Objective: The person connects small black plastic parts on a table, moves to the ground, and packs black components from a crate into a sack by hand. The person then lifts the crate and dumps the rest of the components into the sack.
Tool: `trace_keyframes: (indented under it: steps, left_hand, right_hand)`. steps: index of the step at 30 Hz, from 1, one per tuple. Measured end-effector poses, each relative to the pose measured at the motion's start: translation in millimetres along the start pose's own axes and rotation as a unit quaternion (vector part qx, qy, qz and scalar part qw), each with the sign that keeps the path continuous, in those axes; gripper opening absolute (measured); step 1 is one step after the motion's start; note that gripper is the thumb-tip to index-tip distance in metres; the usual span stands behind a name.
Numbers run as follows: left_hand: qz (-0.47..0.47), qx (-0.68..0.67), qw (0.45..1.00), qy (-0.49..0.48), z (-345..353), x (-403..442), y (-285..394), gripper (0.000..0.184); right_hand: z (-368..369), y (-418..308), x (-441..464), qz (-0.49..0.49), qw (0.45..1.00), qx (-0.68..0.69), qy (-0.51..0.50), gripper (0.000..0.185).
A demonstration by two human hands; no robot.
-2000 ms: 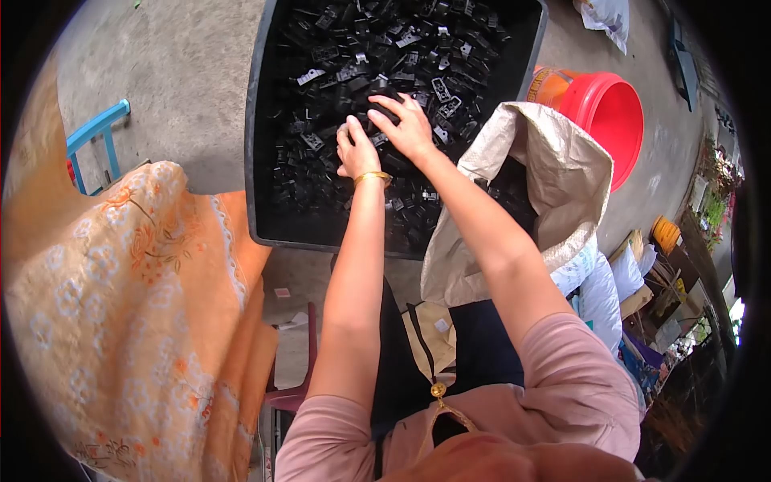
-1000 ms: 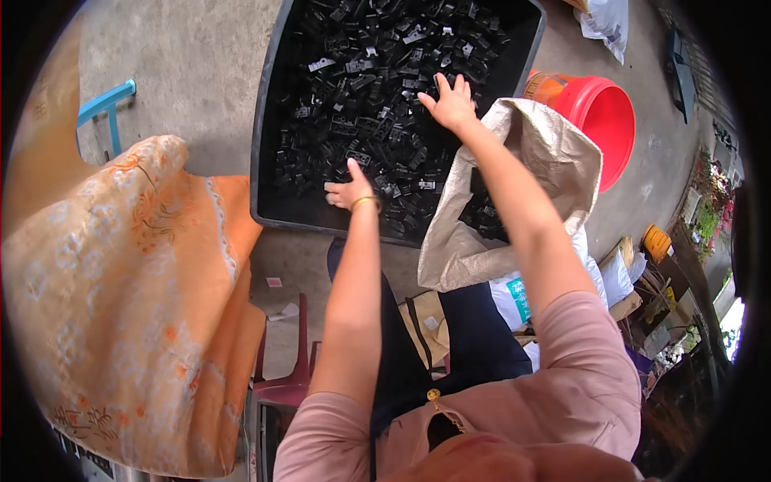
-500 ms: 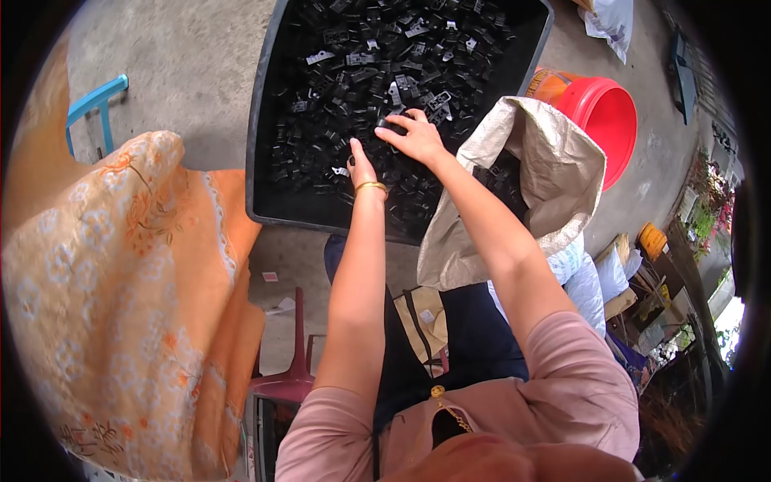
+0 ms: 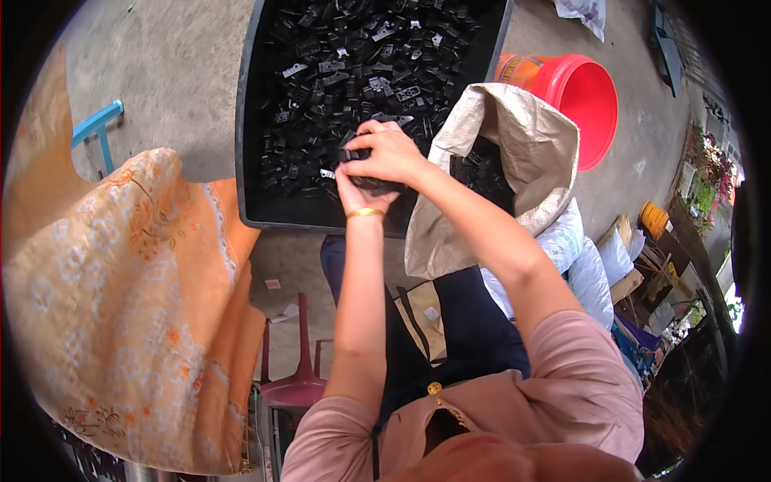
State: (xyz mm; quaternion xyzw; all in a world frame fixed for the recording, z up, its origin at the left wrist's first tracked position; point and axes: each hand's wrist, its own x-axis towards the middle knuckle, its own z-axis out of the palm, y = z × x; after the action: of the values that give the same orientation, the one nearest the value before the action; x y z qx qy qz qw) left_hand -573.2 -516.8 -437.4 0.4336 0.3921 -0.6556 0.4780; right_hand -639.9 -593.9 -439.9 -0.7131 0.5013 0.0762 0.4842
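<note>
Many small black plastic parts (image 4: 353,80) lie heaped in a large black tub (image 4: 242,145). Over the tub's near side, my right hand (image 4: 387,154) curls around a clump of these parts, its fingers closed on them. Beneath it, my left hand (image 4: 361,193), with a gold bangle at the wrist, cups the same clump from below. The left fingers are partly hidden behind the parts and the right hand. Just right of the hands, a beige woven sack (image 4: 540,136) stands with its mouth wide, and more black parts show inside it.
A red bucket (image 4: 594,112) lies beyond the sack. On the left hangs an orange flowered cloth (image 4: 136,305), with a blue metal frame (image 4: 98,127) behind it. A dark red plastic chair (image 4: 297,390) stands below. White sacks (image 4: 590,277) lie at the right.
My hands have come together, gathering a clump of black parts between them. The tub, sack and bucket appear shifted left and up in the view.
</note>
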Motion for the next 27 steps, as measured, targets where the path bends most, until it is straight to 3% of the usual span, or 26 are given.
trace_keyframes:
  steps: [3,5,7,9,11,13,14,15,16,17,18,19,20,21,22,23,25,27]
  left_hand:
    - [0.037,-0.069,0.993,-0.089,13.8,-29.6,-44.1,0.046]
    - [0.035,-0.005,0.997,-0.073,18.8,-40.4,-93.9,0.050]
    - [-0.071,0.036,0.995,-0.058,10.0,-30.0,-144.4,0.066]
    - [-0.151,0.206,0.965,0.052,-1.4,-10.1,-166.8,0.060]
    - [0.043,0.470,0.881,-0.046,0.2,-11.9,-154.4,0.052]
    - [0.131,0.601,0.785,-0.071,0.7,-18.9,-109.5,0.037]
    - [0.162,0.572,0.803,-0.044,-7.0,-7.4,-83.0,0.030]
    - [0.274,0.531,0.802,0.012,-21.4,13.6,-56.7,0.021]
    - [0.404,0.496,0.763,0.094,-26.4,29.0,-23.7,0.015]
    - [0.483,0.512,0.700,0.122,-29.3,43.8,18.9,0.021]
    - [0.464,0.569,0.649,0.197,-44.5,65.3,59.0,0.028]
    - [0.585,0.537,0.521,0.313,-43.8,83.3,76.4,0.044]
    - [0.555,0.545,0.546,0.312,-35.1,88.4,102.5,0.058]
    - [0.569,0.560,0.516,0.311,-27.6,101.1,122.0,0.064]
    - [0.485,0.585,0.577,0.300,-15.7,109.9,139.3,0.073]
    - [0.442,0.576,0.599,0.337,-10.8,131.5,143.8,0.086]
    - [0.479,0.538,0.565,0.402,-2.2,171.4,125.1,0.101]
    - [0.493,0.530,0.566,0.395,9.7,169.1,104.0,0.103]
  right_hand:
    - [-56.4,-2.2,-56.9,-0.043,0.996,0.078,0.021,0.044]
    - [-92.7,12.9,-99.3,-0.023,0.999,0.038,0.017,0.045]
    - [-106.4,59.7,-132.6,0.081,0.995,0.048,-0.042,0.050]
    - [-112.1,67.0,-152.1,0.235,0.949,-0.192,-0.083,0.052]
    - [-122.0,59.8,-147.7,0.144,0.954,-0.260,-0.030,0.047]
    - [-128.9,62.8,-110.6,0.059,0.988,-0.135,-0.037,0.044]
    - [-129.7,56.3,-87.3,0.001,0.992,-0.126,-0.021,0.043]
    - [-124.3,59.4,-59.7,-0.071,0.991,-0.113,0.020,0.043]
    - [-117.3,65.1,-26.4,-0.124,0.981,-0.127,0.077,0.046]
    - [-112.8,74.2,10.1,-0.156,0.973,-0.126,0.114,0.050]
    - [-107.3,89.7,52.1,-0.180,0.964,-0.132,0.146,0.053]
    - [-107.5,77.0,79.0,-0.138,0.962,-0.160,0.170,0.056]
    - [-104.3,75.3,109.0,-0.151,0.953,-0.196,0.176,0.060]
    - [-95.3,73.4,136.5,-0.153,0.949,-0.203,0.185,0.063]
    - [-84.8,60.5,153.8,-0.112,0.954,-0.214,0.179,0.065]
    - [-64.8,66.2,181.5,-0.143,0.950,-0.163,0.225,0.062]
    - [-48.7,31.2,189.6,0.002,0.979,-0.154,0.133,0.069]
    - [-22.3,22.7,180.0,0.006,0.966,-0.219,0.138,0.073]
